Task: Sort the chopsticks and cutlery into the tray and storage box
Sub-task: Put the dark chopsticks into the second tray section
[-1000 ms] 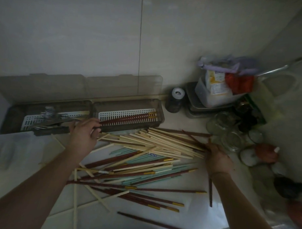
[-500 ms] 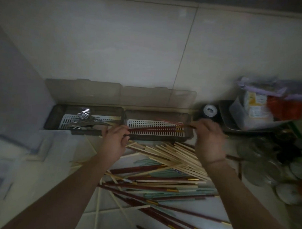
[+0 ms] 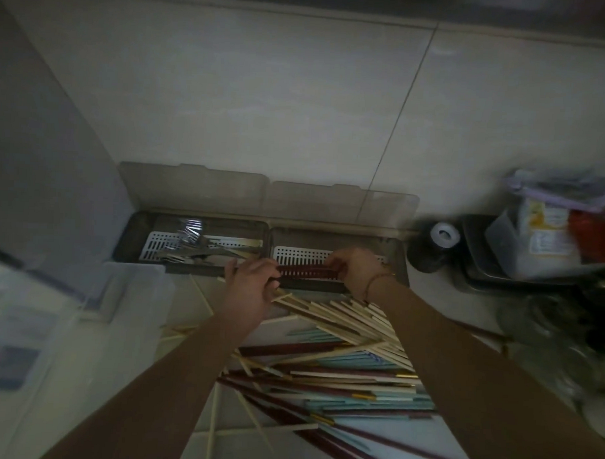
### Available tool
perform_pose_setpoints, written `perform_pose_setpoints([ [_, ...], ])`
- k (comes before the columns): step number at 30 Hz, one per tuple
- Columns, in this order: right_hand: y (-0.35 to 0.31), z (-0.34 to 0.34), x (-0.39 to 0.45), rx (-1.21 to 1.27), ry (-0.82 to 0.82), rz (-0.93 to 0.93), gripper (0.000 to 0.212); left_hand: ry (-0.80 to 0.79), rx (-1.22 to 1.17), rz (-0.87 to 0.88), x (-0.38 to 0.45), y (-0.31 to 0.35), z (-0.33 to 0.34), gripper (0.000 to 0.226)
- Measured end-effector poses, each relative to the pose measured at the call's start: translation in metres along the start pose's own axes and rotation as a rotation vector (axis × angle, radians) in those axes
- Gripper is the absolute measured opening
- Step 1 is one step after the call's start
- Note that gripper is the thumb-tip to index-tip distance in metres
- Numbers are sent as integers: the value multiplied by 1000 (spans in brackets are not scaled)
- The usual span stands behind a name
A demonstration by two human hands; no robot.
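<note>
White wall tiles back the bench; both hands, left and right, grip dark red chopsticks lying lengthwise over the right tray compartment.

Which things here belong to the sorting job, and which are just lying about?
Part of the job: dark red chopsticks held by left hand and right hand; storage box; forks; loose chopstick pile.

Lying about: tape roll; food packets.

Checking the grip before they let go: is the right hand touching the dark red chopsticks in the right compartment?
Touching. The head view shows the right hand with fingers curled onto one end of the dark red chopsticks.
</note>
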State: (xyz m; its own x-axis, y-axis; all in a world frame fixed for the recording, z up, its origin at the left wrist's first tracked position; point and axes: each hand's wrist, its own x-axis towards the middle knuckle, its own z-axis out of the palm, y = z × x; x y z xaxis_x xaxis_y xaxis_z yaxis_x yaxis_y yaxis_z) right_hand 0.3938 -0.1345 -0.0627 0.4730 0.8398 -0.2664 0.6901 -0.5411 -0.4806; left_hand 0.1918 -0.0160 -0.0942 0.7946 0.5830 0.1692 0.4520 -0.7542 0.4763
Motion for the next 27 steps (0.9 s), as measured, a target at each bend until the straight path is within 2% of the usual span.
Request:
perform_pose_setpoints([
  [3, 4, -7, -13, 84, 88, 26, 31, -7, 6, -2, 0, 0, 1, 22],
  [8, 27, -20, -89, 214, 588, -20, 17, 30, 1, 27, 0, -3, 4, 36],
  [11, 62, -19, -155, 198, 719, 99, 17, 41, 17, 43, -1, -2, 5, 37],
  [14, 105, -7, -213, 127, 707, 382, 14, 54, 32, 71, -1, -2, 4, 38],
  [18, 141, 12, -264, 85, 502, 726, 13, 67, 36, 83, -2, 1, 5, 41],
  [20, 147, 19, -274, 25, 351, 798, 8, 76, 62, 86, -2, 0, 5, 41],
  [22, 149, 26, -278, -4, 269, 850, 13, 63, 84, 83, -1, -3, 5, 40],
  [27, 148, 33, -279, 85, 336, 923, 20, 48, 103, 66, 0, -6, 5, 32],
])
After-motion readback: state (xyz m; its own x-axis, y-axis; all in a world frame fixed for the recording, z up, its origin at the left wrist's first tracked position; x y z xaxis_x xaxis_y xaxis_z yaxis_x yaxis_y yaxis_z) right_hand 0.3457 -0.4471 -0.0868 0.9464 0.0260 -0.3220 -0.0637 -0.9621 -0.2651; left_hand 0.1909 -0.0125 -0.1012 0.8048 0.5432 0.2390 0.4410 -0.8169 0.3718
